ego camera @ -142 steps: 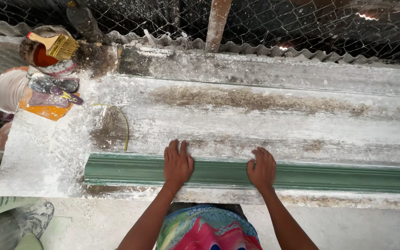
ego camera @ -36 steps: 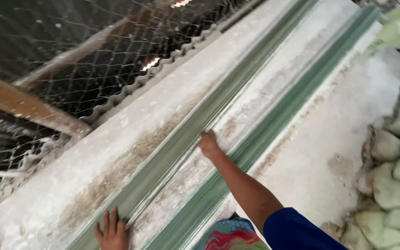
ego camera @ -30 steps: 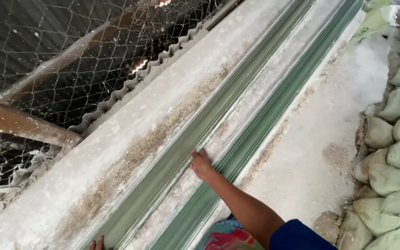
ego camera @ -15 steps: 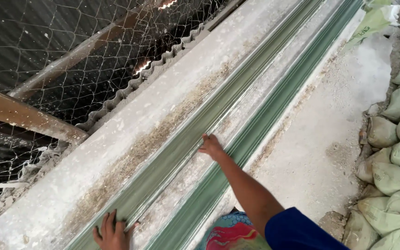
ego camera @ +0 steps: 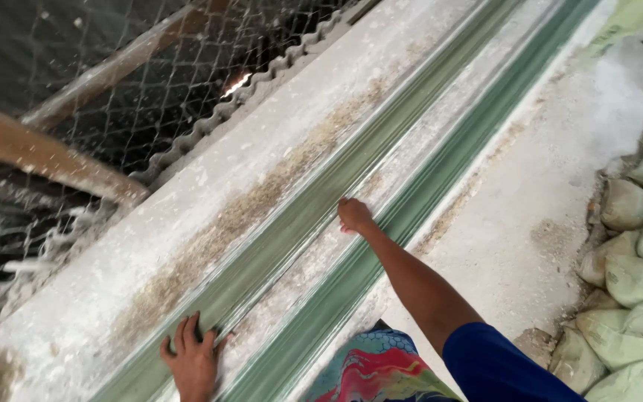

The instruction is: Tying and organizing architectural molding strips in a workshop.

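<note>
Both palms press flat, gripping nothing: left hand [ego camera: 191, 359] and right hand [ego camera: 354, 216] lie on the green corrugated sheet [ego camera: 321, 208], apparently dusted white.

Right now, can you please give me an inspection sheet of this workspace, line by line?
Surface: long pale slab, dusted white, with a brown gritty streak along it.
Job's things: two green ribbed strips running lengthwise along the slab.
Clutter: loose white powder on the slab and on the ground.
Hands: left hand flat on the far strip, fingers spread; right hand pressed on the pale band between the strips, arm stretched out. Neither holds anything.
Cables: nothing seen.
Surroundings: wire mesh with wooden beams behind it, a wavy sheet edge below it, stacked pale green sacks on the right.
</note>
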